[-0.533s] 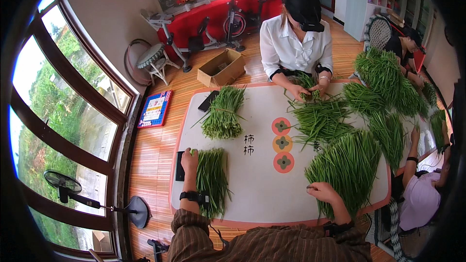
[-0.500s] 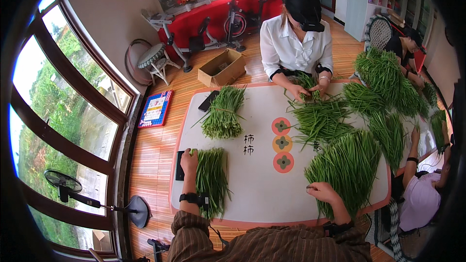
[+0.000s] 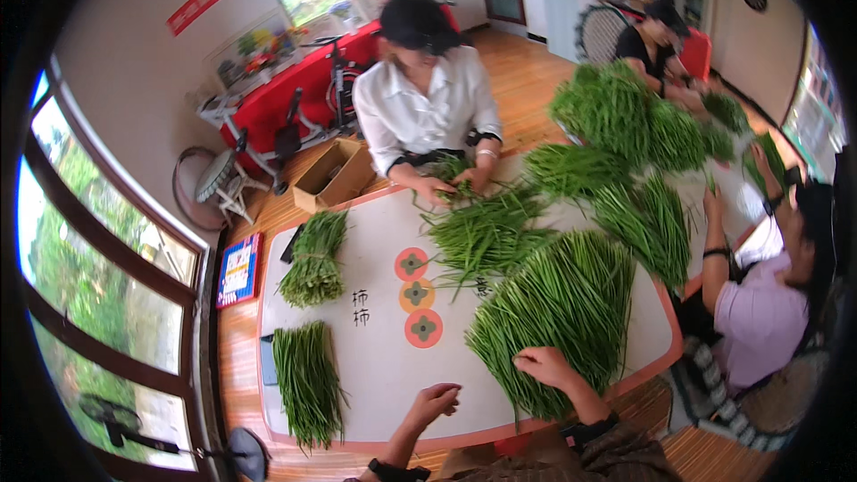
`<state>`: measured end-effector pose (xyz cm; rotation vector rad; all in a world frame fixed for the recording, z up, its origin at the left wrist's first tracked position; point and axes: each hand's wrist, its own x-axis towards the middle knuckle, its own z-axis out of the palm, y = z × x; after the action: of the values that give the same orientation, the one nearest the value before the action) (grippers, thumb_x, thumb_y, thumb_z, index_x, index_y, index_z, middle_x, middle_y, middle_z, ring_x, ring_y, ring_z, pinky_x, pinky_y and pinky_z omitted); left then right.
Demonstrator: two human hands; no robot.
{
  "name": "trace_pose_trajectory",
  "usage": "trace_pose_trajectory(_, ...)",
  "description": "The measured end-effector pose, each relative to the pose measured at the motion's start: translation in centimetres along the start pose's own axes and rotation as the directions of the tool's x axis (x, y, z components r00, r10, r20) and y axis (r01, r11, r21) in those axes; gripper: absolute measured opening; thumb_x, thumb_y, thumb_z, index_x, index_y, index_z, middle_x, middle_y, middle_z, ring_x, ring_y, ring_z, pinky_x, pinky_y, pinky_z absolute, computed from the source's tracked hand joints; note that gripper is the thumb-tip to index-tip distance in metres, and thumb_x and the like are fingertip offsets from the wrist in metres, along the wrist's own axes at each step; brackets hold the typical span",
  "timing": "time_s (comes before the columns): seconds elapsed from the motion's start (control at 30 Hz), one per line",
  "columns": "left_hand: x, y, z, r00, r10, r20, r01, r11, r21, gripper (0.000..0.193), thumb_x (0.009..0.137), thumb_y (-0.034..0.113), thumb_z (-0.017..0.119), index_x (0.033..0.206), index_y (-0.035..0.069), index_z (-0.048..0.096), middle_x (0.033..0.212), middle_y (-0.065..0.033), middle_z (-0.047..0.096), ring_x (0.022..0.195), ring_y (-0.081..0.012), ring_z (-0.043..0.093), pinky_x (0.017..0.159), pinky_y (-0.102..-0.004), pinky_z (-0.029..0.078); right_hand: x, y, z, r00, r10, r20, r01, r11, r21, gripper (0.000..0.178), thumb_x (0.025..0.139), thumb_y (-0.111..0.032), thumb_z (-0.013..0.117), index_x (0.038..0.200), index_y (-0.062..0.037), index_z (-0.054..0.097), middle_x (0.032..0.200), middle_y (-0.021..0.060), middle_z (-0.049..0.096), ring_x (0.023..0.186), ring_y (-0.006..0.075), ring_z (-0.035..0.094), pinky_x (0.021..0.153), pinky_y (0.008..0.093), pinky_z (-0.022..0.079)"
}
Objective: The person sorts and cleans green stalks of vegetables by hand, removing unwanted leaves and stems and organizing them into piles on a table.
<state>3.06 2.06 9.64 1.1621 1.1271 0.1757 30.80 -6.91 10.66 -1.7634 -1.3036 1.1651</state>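
My left hand (image 3: pixel 435 403) is over the near edge of the table, off any bundle, its fingers loosely bent and apart with nothing visible in them. Over the near left side of a large heap of long green chive-like stalks (image 3: pixel 558 317) is my right hand (image 3: pixel 544 366). Its fingers are pinched together; what they hold, if anything, cannot be made out. At the table's left side lies a neat bundle of the same stalks (image 3: pixel 306 384). Beyond it is a tied bundle (image 3: pixel 314 259), bound round its middle.
Across the white table (image 3: pixel 375 375), a person in white (image 3: pixel 428 112) handles stalks above a loose pile (image 3: pixel 491 228). More heaps (image 3: pixel 603 112) cover the far right. Two other people sit there, one in a lilac shirt (image 3: pixel 759 321). A dark flat device (image 3: pixel 268 359) lies partly under the left bundle.
My left hand has left the near left bundle and moved right, toward my right hand. My right hand remains by the large heap. The view has turned to the right.
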Motion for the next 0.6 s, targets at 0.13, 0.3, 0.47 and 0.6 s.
trace_pose_trajectory(0.13, 2.6, 1.1, 4.5, 0.980, 0.043, 0.195, -0.058, 0.996, 0.072, 0.032, 0.087, 0.022, 0.052, 0.108, -0.001, 0.056, 0.079, -0.0065, 0.060, 0.066, -0.0108, 0.056, 0.062, -0.0240, 0.047, -0.3, 2.5, -0.8, 0.971, -0.119, -0.208, 0.136, 0.989, 0.065, 0.023, 0.083, -0.023, 0.057, 0.090, -0.0012, 0.062, 0.062, 0.0070, 0.057, 0.050, 0.0133, 0.048, 0.049, 0.0277, 0.039)
trace_pose_trajectory(0.3, 4.7, 0.8, 8.4, 0.952, 0.116, 0.285, -0.136, 0.989, 0.051, 0.029, 0.088, 0.018, 0.049, 0.109, -0.001, 0.055, 0.078, -0.0040, 0.057, 0.066, -0.0096, 0.054, 0.061, -0.0231, 0.045, -1.9, 5.0, -1.3, 0.931, -0.172, -0.323, 0.215, 0.971, 0.101, 0.020, 0.082, -0.020, 0.057, 0.087, -0.0011, 0.061, 0.061, 0.0114, 0.057, 0.048, 0.0156, 0.049, 0.048, 0.0295, 0.040)
trace_pose_trajectory(0.47, 3.4, -1.4, 9.0, 0.902, 0.160, 0.402, -0.211, 0.974, 0.087, 0.028, 0.089, 0.017, 0.048, 0.109, -0.002, 0.054, 0.079, -0.0029, 0.057, 0.068, -0.0093, 0.054, 0.064, -0.0236, 0.045, -3.9, 5.7, -0.8, 0.906, -0.309, -0.289, 0.306, 0.950, -0.059, 0.020, 0.082, -0.019, 0.057, 0.091, -0.0007, 0.060, 0.067, 0.0116, 0.059, 0.054, 0.0196, 0.055, 0.052, 0.0292, 0.042)
trace_pose_trajectory(0.6, 1.0, -3.3, 7.8, 0.849, 0.184, 0.496, -0.295, 0.943, 0.154, 0.028, 0.090, 0.017, 0.049, 0.110, -0.001, 0.054, 0.079, -0.0014, 0.057, 0.070, -0.0080, 0.054, 0.066, -0.0228, 0.045, -6.3, 6.0, 0.5, 0.873, -0.406, -0.270, 0.382, 0.914, -0.138, 0.022, 0.083, -0.022, 0.057, 0.092, -0.0017, 0.061, 0.066, 0.0085, 0.060, 0.053, 0.0134, 0.053, 0.050, 0.0264, 0.042)
